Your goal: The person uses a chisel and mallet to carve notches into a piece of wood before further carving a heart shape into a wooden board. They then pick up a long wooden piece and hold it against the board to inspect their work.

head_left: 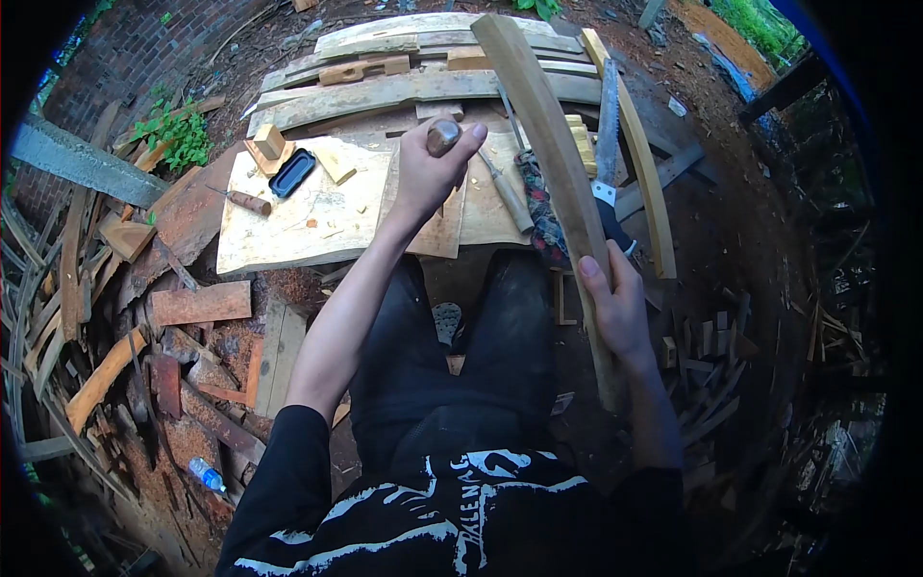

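Observation:
My left hand (433, 171) is closed around a tool with a wooden handle (444, 137), its rounded butt end facing up. Most of that tool is hidden by the fist, over the light wooden board (365, 216). In my right hand (618, 313) is a long, slightly curved wooden strip (548, 135), gripped near its lower end and slanting up and away across the bench. Left of the strip lies a chisel with a pale wooden handle (511, 199), beside a patterned cloth (543, 212). A handsaw (607, 135) rests just right of the strip.
A black case (292, 173), a wooden block (269, 142) and a wooden-handled pointed tool (248, 202) lie on the board's left. Several curved planks (385, 96) are stacked behind. Wood scraps (202, 303) and a plastic bottle (207, 474) cover the ground at left.

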{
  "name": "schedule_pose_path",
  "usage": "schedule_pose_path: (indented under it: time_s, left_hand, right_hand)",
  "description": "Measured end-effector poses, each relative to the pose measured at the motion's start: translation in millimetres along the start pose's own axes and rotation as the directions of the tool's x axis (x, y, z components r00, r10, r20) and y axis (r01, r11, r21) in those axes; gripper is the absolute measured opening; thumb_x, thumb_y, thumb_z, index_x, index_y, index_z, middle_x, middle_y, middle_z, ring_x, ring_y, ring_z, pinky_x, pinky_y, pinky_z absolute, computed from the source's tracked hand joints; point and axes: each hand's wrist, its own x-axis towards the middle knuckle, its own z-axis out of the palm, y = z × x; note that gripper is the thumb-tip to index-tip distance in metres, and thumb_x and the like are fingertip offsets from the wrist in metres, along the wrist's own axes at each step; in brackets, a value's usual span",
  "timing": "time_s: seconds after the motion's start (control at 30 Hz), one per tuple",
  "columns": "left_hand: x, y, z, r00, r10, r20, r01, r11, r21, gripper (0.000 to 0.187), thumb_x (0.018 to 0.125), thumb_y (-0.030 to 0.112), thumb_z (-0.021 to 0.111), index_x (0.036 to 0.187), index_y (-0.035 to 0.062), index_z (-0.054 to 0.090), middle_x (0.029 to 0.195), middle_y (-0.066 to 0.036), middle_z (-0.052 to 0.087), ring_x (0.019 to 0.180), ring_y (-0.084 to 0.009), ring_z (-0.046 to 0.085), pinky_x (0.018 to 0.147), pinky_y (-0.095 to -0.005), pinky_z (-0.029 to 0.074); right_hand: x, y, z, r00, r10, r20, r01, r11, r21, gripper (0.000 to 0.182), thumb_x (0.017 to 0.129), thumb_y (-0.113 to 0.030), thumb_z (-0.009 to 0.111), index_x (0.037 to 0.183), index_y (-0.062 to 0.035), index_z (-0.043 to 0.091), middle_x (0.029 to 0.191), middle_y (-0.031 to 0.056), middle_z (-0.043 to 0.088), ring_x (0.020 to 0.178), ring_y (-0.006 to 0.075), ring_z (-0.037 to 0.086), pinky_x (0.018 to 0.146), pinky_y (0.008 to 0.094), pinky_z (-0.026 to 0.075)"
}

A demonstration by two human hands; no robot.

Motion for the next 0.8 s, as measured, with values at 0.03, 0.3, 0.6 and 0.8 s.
schedule_pose_path:
  time_s: [0.03,0.3,0.6,0.8]
  left_hand:
    - [-2,0,1,1.0,-0.001,0.0,0.001,1.0,0.0,0.044,0.094,0.032,0.076,0.066,0.0088,0.052,0.052,0.004,0.051,0.044,-0.0039,0.047,0.042,-0.0239,0.035]
    - [-9,-3,4,1.0,-0.02,0.001,0.02,1.0,0.005,0.044,0.093,0.03,0.076,0.065,0.0077,0.05,0.054,0.004,0.051,0.048,-0.0036,0.047,0.045,-0.0248,0.035]
    - [-32,-5,9,0.98,0.196,0.019,-0.192,0.927,0.322,0.034,0.087,0.023,0.081,0.073,0.0014,0.058,0.056,-0.005,0.056,0.051,-0.0099,0.053,0.051,-0.03,0.042]
    - [-56,-2,20,0.958,0.278,0.077,-0.288,0.903,0.318,0.025,0.084,0.014,0.081,0.082,0.0019,0.059,0.062,-0.009,0.06,0.055,-0.0182,0.063,0.054,-0.0329,0.047]
  right_hand:
    - [2,-1,1,1.0,-0.013,-0.005,0.013,1.0,0.018,0.042,0.101,-0.038,0.062,0.108,0.0038,0.062,0.086,0.0163,0.069,0.082,0.0187,0.067,0.075,0.0361,0.052]
    - [16,-16,1,0.998,-0.04,0.039,0.04,0.999,-0.004,0.044,0.101,-0.038,0.064,0.113,0.0037,0.063,0.087,0.0152,0.071,0.083,0.0178,0.068,0.076,0.0348,0.052]
    - [14,-28,3,0.995,-0.092,0.049,0.093,0.995,-0.021,0.045,0.098,-0.042,0.065,0.103,0.0029,0.06,0.075,0.0165,0.067,0.071,0.0229,0.069,0.067,0.0377,0.051]
    - [-3,-15,-6,0.987,-0.081,0.137,0.098,0.987,-0.127,0.048,0.096,-0.042,0.067,0.105,0.0049,0.058,0.07,0.0182,0.064,0.068,0.0265,0.07,0.064,0.038,0.05]
